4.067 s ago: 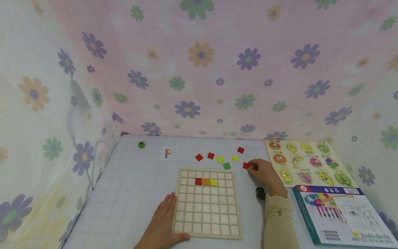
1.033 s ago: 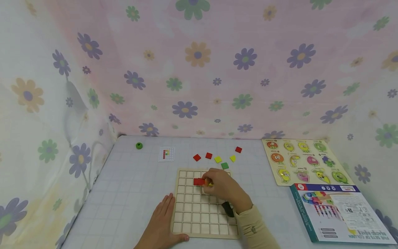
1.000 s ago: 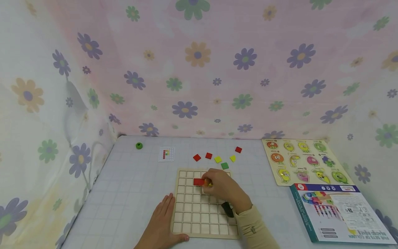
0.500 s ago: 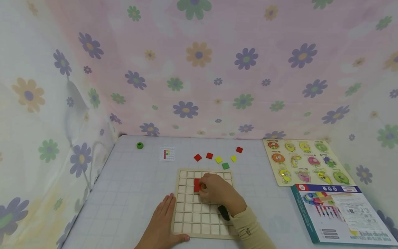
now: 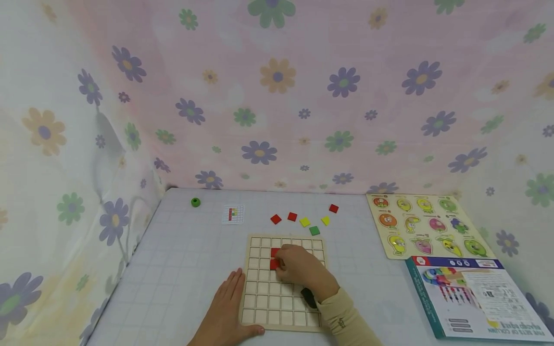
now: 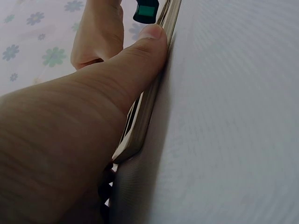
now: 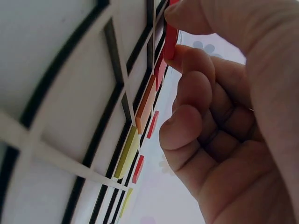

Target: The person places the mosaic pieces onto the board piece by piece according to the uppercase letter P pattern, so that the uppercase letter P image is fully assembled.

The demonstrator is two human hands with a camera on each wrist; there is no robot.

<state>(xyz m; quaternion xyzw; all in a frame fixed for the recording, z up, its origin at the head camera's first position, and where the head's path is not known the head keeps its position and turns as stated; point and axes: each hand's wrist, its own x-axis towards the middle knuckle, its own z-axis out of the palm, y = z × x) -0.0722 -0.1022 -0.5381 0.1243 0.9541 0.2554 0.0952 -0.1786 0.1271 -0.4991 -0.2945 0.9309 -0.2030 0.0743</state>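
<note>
My right hand (image 5: 303,269) pinches a red square tile (image 7: 171,39) between thumb and finger at the wooden grid board (image 5: 262,288). In the head view this tile shows at the cell just below another red tile (image 5: 274,252). An orange tile (image 7: 145,109) and a yellow tile with a cut corner (image 7: 126,153) stand in the board in the right wrist view; the right hand covers both in the head view. My left hand (image 5: 225,310) lies along the board's left side with straight fingers, its thumb against the near edge.
Behind the board lie several loose tiles, among them a green one (image 5: 314,230) and a yellow one (image 5: 305,222). A small pattern card (image 5: 233,214) and a green ring-like piece (image 5: 195,202) are farther left. At right are a fruit puzzle board (image 5: 404,235) and a flat box (image 5: 446,298).
The right hand took a red tile from the table at the right and carried it left onto the board. It then shifted slightly toward me, beneath the first red tile. The left hand stayed put.
</note>
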